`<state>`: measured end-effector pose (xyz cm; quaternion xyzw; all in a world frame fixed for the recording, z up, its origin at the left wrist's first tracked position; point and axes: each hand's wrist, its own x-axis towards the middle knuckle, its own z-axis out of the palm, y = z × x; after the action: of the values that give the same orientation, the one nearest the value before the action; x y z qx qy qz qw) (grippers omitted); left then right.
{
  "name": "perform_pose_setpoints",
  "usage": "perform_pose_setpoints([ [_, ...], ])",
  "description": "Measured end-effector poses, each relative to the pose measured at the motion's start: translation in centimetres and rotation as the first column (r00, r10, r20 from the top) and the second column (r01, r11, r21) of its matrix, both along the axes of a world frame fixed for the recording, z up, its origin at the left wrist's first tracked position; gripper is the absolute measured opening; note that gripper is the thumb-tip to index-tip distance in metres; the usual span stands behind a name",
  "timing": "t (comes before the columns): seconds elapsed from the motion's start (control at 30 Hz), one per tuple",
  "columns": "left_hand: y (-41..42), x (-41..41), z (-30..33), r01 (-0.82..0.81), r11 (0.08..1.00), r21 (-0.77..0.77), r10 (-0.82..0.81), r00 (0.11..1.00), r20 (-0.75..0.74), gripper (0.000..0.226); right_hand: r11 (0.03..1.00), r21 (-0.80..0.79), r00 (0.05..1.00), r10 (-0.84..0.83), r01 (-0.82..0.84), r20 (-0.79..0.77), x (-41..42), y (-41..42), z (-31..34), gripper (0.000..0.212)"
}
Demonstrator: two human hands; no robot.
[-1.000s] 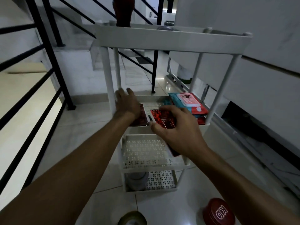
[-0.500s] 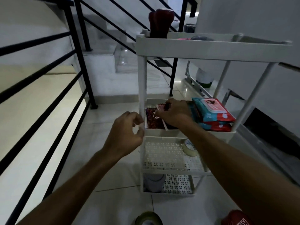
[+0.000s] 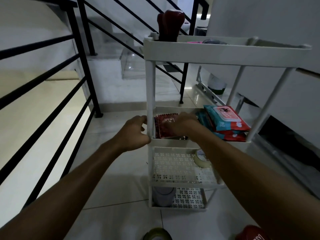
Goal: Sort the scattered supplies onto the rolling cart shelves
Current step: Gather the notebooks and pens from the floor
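Note:
A white rolling cart [image 3: 225,52] with several shelves stands on the tiled floor. On its second shelf a red spiral notebook [image 3: 164,130] lies at the left, on top of another dark red item. My right hand [image 3: 181,125] is palm-down over the notebook, fingers curled on its right side. Curled beside the cart, my left hand [image 3: 133,132] grips the left front post [image 3: 150,87] at that shelf's corner. Teal and red wipes packs [image 3: 225,122] are stacked on the same shelf's right. A tape roll [image 3: 201,159] lies on the third shelf.
A dark red object [image 3: 170,25] stands on the top shelf, a grey cylinder [image 3: 163,196] on the bottom one. On the floor near me are an olive tape roll [image 3: 156,235] and a red tin [image 3: 251,233]. Black railing [image 3: 83,58] runs along the left.
My left hand left the shelf and now grips the cart's post. My right hand laid the red notebook down on the second shelf's left side. The view shifted left.

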<state>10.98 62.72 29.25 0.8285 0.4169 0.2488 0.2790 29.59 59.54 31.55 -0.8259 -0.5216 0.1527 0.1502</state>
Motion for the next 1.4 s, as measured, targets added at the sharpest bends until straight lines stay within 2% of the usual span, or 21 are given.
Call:
perform_pose_setpoints([
  [0.07, 0.0, 0.4, 0.2, 0.004, 0.999, -0.041, -0.004, 1.000, 0.014, 0.061, 0.998, -0.034, 0.998, 0.058, -0.059, -0.034, 0.1, -0.3, -0.1, 0.066],
  [0.13, -0.2, 0.6, 0.4, 0.007, 0.998, -0.059, -0.005, 0.999, 0.041, 0.057, 0.994, 0.012, 0.978, 0.108, -0.108, -0.180, -0.2, -0.6, -0.1, 0.066],
  [0.2, -0.2, 0.6, 0.5, 0.015, 0.998, -0.061, -0.012, 0.999, 0.053, 0.056, 0.978, 0.044, 0.925, 0.209, -0.205, -0.316, -0.7, -0.7, 0.0, 0.053],
  [0.27, -0.1, 0.5, 0.5, 0.025, 0.998, -0.059, -0.022, 0.998, 0.055, 0.057, 0.948, 0.025, 0.880, 0.303, -0.317, -0.366, -0.7, -0.8, 0.1, 0.037],
  [0.33, 0.0, 0.5, 0.4, 0.030, 0.999, -0.045, -0.028, 0.999, 0.047, 0.059, 0.933, 0.010, 0.856, 0.333, -0.359, -0.395, -0.4, -0.9, 0.2, 0.043],
  [0.4, 0.0, 0.5, -0.1, 0.036, 0.999, -0.016, -0.035, 0.999, 0.032, 0.060, 0.925, 0.000, 0.871, 0.358, -0.380, -0.335, 0.0, -0.9, 0.2, 0.051],
  [0.53, 0.2, 0.6, -0.7, 0.048, 0.999, 0.013, -0.048, 0.999, 0.018, 0.061, 0.928, -0.032, 0.928, 0.371, -0.371, 0.030, 0.2, -0.6, 0.1, 0.072],
  [0.6, 0.4, 0.5, -0.8, 0.049, 0.999, 0.012, -0.049, 0.999, 0.010, 0.062, 0.941, 0.006, 0.936, 0.335, -0.337, 0.104, -0.1, -0.1, -0.5, 0.073],
  [0.77, 0.9, 0.6, -1.0, 0.052, 0.999, 0.002, -0.052, 0.999, -0.010, 0.069, 0.977, 0.127, 0.981, 0.154, -0.169, 0.118, -0.9, 0.8, -2.1, 0.067],
  [1.0, -0.1, 1.3, -1.6, -0.012, 1.000, 0.010, 0.012, 0.999, -0.034, 0.077, 0.974, 0.163, 0.987, 0.152, -0.160, 0.059, -1.1, 0.0, -2.5, 0.068],
  [1.03, -0.5, 1.3, -1.6, -0.020, 1.000, 0.013, 0.021, 0.999, -0.041, 0.080, 0.969, 0.187, 0.986, 0.149, -0.160, 0.069, -1.0, -0.6, -2.7, 0.067],
  [1.1, -1.5, 1.1, -1.7, -0.061, 0.998, 0.027, 0.064, 0.992, -0.107, 0.087, 0.955, 0.243, 0.974, 0.129, -0.173, 0.184, -0.9, -2.2, -3.1, 0.064],
  [1.17, -3.0, 0.9, -1.7, -0.121, 0.991, 0.065, 0.133, 0.965, -0.227, 0.086, 0.930, 0.308, 0.961, 0.128, -0.203, 0.247, -0.6, -3.9, -3.4, 0.066],
  [1.23, -5.1, 0.6, -1.7, -0.152, 0.981, 0.118, 0.181, 0.937, -0.299, 0.080, 0.911, 0.340, 0.964, 0.173, -0.234, 0.201, -0.5, -5.9, -3.2, 0.075],
  [1.4, -10.4, -1.2, -1.6, -0.131, 0.934, 0.333, 0.241, 0.918, -0.316, 0.087, 0.885, 0.332, 0.931, 0.240, -0.326, 0.273, -0.9, -12.2, -3.2, 0.092],
])
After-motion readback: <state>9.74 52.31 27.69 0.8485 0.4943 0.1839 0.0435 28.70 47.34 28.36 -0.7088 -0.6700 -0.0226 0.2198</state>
